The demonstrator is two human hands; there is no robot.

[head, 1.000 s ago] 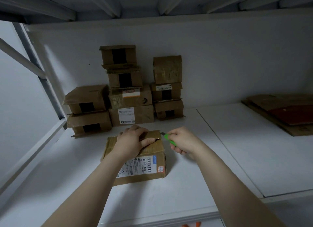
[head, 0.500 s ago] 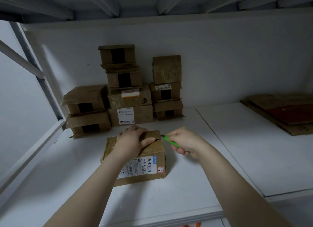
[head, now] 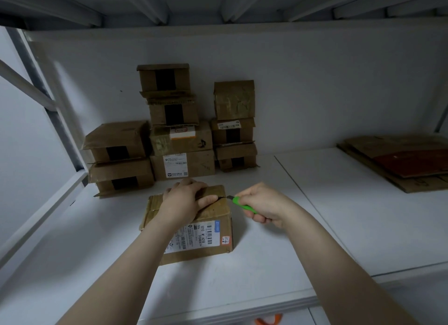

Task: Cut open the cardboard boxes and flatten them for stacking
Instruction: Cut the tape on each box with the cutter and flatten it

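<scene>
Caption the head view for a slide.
Left hand steadies brown cardboard box; right hand holds green utility knife at its top seam.

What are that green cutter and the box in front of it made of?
Cutter: handle looks like smooth bright-green plastic; the small grey blade tip is probably metal. Box: matte brown cardboard, creased and dented at the corners, with a printed paper label.
</scene>
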